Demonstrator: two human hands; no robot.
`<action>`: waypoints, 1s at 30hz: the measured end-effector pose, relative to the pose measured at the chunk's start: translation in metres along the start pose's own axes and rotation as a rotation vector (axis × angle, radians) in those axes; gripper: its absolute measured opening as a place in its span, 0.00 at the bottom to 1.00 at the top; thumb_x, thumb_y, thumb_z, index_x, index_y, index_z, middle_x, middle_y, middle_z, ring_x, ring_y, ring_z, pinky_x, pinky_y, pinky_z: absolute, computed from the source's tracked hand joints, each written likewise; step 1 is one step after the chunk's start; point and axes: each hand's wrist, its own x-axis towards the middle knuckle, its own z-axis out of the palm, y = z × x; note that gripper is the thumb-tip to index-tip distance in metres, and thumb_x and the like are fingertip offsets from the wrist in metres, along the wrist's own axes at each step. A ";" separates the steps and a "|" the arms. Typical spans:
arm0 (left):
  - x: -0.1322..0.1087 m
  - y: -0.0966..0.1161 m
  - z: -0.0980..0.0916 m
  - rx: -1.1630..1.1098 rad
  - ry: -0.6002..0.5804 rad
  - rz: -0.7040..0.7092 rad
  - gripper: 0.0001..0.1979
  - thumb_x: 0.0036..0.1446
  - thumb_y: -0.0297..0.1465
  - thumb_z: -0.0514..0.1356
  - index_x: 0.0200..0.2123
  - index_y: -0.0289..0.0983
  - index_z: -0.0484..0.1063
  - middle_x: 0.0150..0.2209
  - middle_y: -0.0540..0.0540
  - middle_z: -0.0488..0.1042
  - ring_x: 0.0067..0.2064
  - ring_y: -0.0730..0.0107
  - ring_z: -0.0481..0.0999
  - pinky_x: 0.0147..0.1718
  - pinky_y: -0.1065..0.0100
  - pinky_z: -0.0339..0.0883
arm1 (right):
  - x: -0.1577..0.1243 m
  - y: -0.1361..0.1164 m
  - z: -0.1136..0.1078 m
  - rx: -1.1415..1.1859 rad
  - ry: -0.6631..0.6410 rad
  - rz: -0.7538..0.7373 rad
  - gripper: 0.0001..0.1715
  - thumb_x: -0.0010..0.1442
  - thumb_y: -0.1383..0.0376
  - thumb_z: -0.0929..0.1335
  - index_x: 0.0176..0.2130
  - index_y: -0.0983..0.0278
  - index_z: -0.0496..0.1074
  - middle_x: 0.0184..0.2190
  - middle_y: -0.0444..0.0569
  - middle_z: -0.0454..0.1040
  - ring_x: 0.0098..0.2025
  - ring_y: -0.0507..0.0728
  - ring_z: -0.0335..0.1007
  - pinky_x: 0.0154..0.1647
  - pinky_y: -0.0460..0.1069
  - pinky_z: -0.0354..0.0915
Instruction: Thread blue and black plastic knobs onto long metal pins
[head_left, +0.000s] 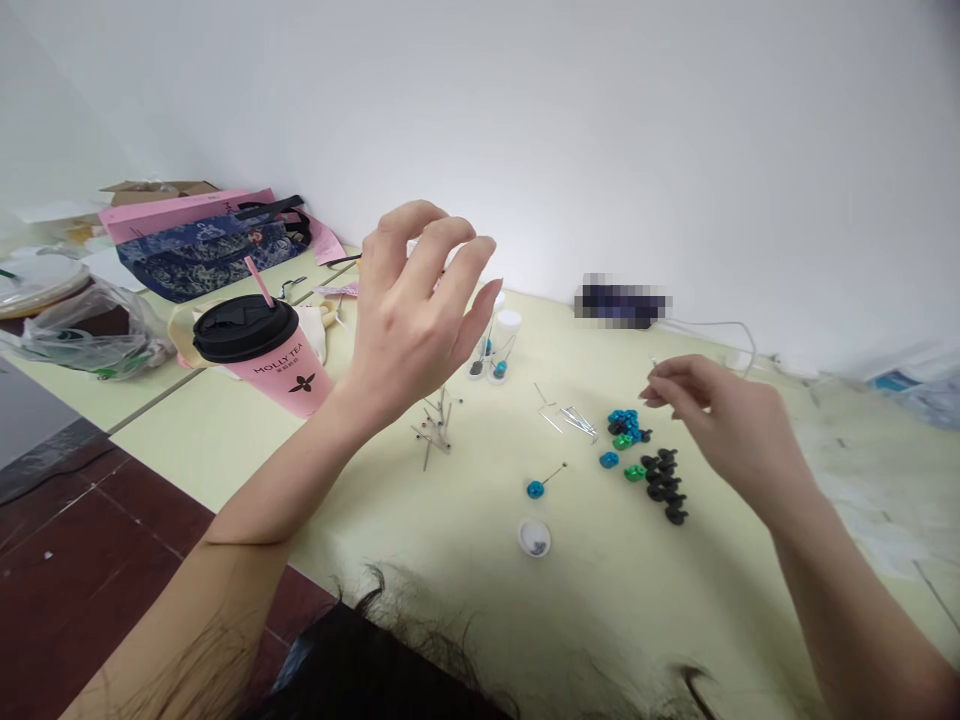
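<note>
My left hand [412, 315] is raised over the table beside the pink cup, its fingers bent and apart, with nothing seen in it. At the right, my right hand [727, 420] hovers with thumb and fingertips pinched together; what they hold, if anything, is too small to name. Below it lie a pile of blue knobs [624, 422], a green knob [635, 473] and several black knobs [666, 488]. One blue knob with a thin metal rod [535, 489] lies nearer me, just behind a small white dish [526, 550] holding tiny grey pieces.
Thin metal rods [433, 432] and bent hex keys [577, 422] are scattered mid-table. White-capped containers [508, 322] stand behind. A pink lidded cup [289, 372], a bagged container [97, 320] and a blue patterned bag [202, 258] occupy the left. A blurred dark device [619, 305] sits by the wall.
</note>
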 end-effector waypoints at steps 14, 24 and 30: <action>-0.018 0.040 -0.004 -0.036 0.057 0.100 0.12 0.58 0.36 0.56 0.46 0.42 0.66 0.48 0.42 0.72 0.54 0.50 0.66 0.47 0.48 0.64 | -0.023 -0.023 -0.023 0.395 0.151 -0.106 0.11 0.61 0.59 0.66 0.45 0.53 0.62 0.33 0.45 0.72 0.33 0.58 0.73 0.34 0.55 0.70; -0.134 0.098 0.036 -0.584 -0.286 0.334 0.24 0.52 0.51 0.55 0.35 0.34 0.70 0.35 0.38 0.74 0.43 0.54 0.71 0.39 0.57 0.67 | -0.089 -0.017 0.055 0.739 -0.131 -0.050 0.08 0.64 0.64 0.64 0.36 0.62 0.72 0.30 0.49 0.79 0.27 0.55 0.76 0.31 0.51 0.74; -0.143 0.101 0.044 -0.559 -0.649 0.168 0.28 0.52 0.51 0.55 0.41 0.31 0.67 0.37 0.37 0.73 0.41 0.53 0.69 0.39 0.55 0.67 | -0.110 -0.006 0.093 0.696 -0.065 -0.145 0.11 0.64 0.67 0.63 0.34 0.62 0.74 0.25 0.47 0.73 0.25 0.54 0.69 0.26 0.50 0.67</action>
